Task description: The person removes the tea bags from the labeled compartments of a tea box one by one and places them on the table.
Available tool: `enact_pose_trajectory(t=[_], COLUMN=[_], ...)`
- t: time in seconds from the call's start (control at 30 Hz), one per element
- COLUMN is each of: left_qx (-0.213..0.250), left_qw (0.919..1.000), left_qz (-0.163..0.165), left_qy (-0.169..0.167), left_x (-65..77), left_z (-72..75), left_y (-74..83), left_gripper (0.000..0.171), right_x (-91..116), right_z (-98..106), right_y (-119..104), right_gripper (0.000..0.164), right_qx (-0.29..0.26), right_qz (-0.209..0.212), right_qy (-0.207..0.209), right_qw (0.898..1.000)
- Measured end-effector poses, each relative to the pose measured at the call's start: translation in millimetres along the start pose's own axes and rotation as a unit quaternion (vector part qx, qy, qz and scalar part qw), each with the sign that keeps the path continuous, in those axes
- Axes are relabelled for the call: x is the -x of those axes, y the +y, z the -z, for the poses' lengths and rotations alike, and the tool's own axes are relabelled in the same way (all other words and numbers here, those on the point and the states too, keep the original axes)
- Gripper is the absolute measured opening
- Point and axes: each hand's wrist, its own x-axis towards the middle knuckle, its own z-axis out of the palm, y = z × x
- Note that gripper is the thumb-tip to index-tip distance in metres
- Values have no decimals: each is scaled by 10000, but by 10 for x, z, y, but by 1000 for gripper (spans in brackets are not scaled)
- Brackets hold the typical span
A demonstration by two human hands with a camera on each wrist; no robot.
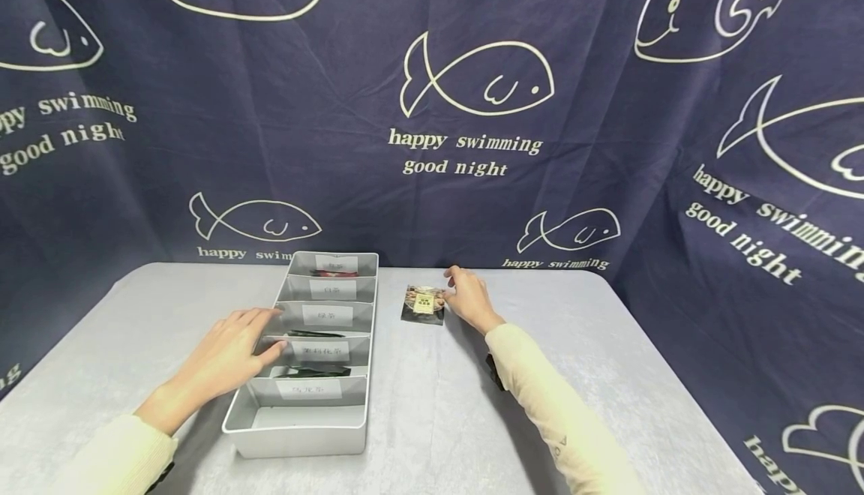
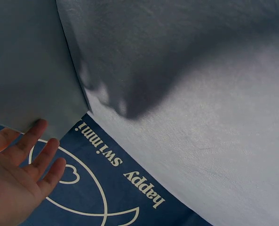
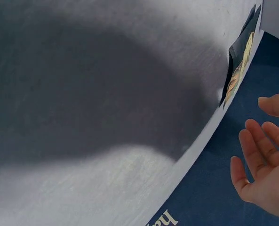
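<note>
A long grey divided box (image 1: 300, 442) stands left of the middle of the table, its compartments marked with handwritten paper labels. My left hand (image 1: 219, 356) rests at its left rim, thumb and fingertips over the edge; the left wrist view has those fingers (image 2: 47, 150) extended against the box's outer wall. To the right of the box lies a black tea packet (image 1: 424, 306) with a yellow label. Beside that packet's right edge is my right hand (image 1: 472, 300), thumb and fingers apart. In the right wrist view, the fingers (image 3: 254, 150) hold nothing.
Dark packets (image 1: 313, 372) lie in two of the nearer compartments, and a red packet (image 1: 335, 274) in the farthest one. The pale tablecloth (image 1: 432, 420) reaches back to a navy curtain (image 1: 472, 210) printed with fish and words, which also hangs on both sides.
</note>
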Motion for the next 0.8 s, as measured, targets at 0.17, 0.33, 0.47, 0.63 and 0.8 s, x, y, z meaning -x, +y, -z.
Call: enact_pose_trajectory(t=[0.17,0.33,0.47,0.63,0.8], left_qx=[-12,-10,-5,-9,-27], left_qw=[10000,10000,10000,10000,10000], left_qz=[12,2,18,31,9], left_qy=[-22,3,-24,-39,16], left_x=[-1,0,-3,-3,2], left_z=[-4,-6,-7,-9,0], left_y=[-2,-7,-5,-3,0], left_gripper=[55,55,56,56,55], right_x=[11,24,46,100,172], right_z=[36,77,121,169,206], right_y=[-26,-84,-150,-244,-340], right_gripper=[29,27,27,25,25], right_qx=[77,202,269,278,284], right_qz=[159,348,512,783,1165], right_qy=[-41,-144,-236,-318,-289], right_qw=[9998,9991,9980,9960,9924])
